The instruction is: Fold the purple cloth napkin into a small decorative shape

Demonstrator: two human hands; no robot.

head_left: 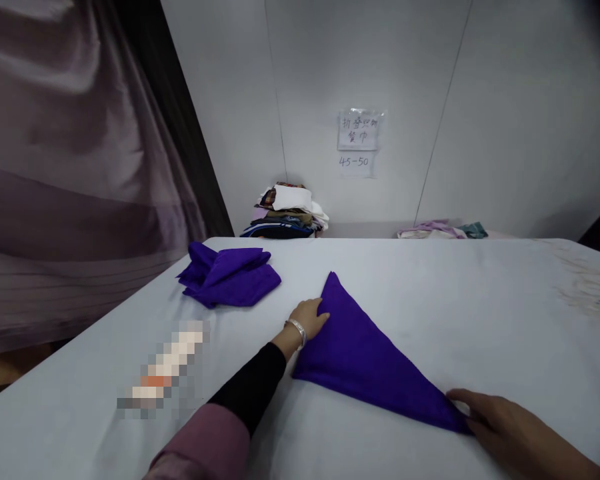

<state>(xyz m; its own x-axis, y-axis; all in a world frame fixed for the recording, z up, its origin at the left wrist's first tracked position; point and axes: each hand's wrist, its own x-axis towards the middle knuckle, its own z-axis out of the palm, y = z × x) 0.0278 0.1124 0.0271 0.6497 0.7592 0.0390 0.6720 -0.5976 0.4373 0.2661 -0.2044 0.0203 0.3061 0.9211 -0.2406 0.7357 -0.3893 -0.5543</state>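
Grey panelled wall [370, 53], handwritten signs [359, 139], mauve curtain [55, 167], white-topped table [490, 313]

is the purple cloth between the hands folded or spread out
Folded: the purple cloth lies as a flat triangle, with the left hand at its left edge and the right hand at its narrow right corner.

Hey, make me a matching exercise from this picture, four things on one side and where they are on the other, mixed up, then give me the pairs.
Things:
1. Left hand
2. Right hand
3. Triangular purple cloth
4. Stack of clothes

Places:
A. Beyond the far edge of the table, against the wall
B. At the cloth's long pointed end
C. On the table, between the two hands
D. At the cloth's left edge

Pairs: 1-D, 2-B, 3-C, 4-A
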